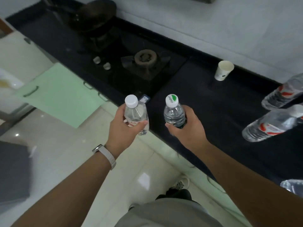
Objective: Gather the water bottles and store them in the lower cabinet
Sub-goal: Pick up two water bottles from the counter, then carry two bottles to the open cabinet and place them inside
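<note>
My left hand (122,128) grips a clear water bottle with a plain white cap (135,112), held upright over the counter's front edge. My right hand (186,126) grips a second clear bottle with a green-and-white cap (173,112), upright above the black counter (213,104). Two more bottles with red labels stand on the counter at the right, one (283,94) behind the other (270,126). Part of another bottle (293,187) shows at the right edge. A pale green lower cabinet door (62,95) stands open at the left.
A gas hob (144,61) with two knobs sits in the counter, a dark pan (96,12) on its far burner. A white paper cup (223,70) stands near the back wall. A dark grey box (13,171) is on the tiled floor at the left.
</note>
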The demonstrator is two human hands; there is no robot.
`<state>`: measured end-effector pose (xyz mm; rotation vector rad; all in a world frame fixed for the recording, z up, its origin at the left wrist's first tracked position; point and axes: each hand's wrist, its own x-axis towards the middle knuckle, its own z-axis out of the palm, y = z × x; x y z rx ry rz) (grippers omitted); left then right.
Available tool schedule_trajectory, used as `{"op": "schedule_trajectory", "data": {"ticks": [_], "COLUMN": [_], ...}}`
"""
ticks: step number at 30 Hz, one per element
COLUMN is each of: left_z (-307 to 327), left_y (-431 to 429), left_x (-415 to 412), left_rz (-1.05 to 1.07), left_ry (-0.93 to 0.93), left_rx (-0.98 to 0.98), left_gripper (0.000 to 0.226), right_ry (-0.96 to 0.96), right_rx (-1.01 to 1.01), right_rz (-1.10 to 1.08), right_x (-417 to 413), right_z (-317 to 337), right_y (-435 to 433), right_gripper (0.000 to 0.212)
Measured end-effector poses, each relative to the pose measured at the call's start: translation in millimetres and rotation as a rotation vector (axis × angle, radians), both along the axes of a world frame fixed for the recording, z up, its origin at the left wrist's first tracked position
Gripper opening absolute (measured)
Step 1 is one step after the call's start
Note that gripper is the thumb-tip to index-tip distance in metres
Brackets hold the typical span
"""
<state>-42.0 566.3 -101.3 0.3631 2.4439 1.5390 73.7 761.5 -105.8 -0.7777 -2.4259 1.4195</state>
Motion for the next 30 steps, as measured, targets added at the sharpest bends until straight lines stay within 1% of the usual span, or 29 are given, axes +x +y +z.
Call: {"op": "schedule_trajectory", "data": {"ticks": [5,8,15,22,25,30], "left_z": [1,0,4,11,8,0], "left_y": [-105,-172,-313,-406,-431,-455], "left_x": [7,13,27,46,52,52], "left_rz": [0.169,0.235,0.437,0.646,0.736,0.869], "left_ry": [-0.030,-0.023,-0.004,0.018,0.021,-0.008], "left_rx": [0.035,0.026,0.049,0.075,0.093,0.088], "left_gripper": [0.066,0.066,0.065,0.059,0.056,0.057], "right_ry": [-0.029,-0.002,0.062,0.079,0.076,0.055], "right_rx": [-0.005,0.008,-0.032,-0.027,-0.022,-0.033], "right_rz": [0.191,0.263,0.422,0.622,0.686,0.765], "right_x": [-24,-38,-68,-90,-104,-133], "right_z": [10,16,38,59,59,47], "right_y": [-94,-153,-283,-369,-395,-425], "right_gripper": [0.061,0.062,0.054,0.047,0.050,0.046]}}
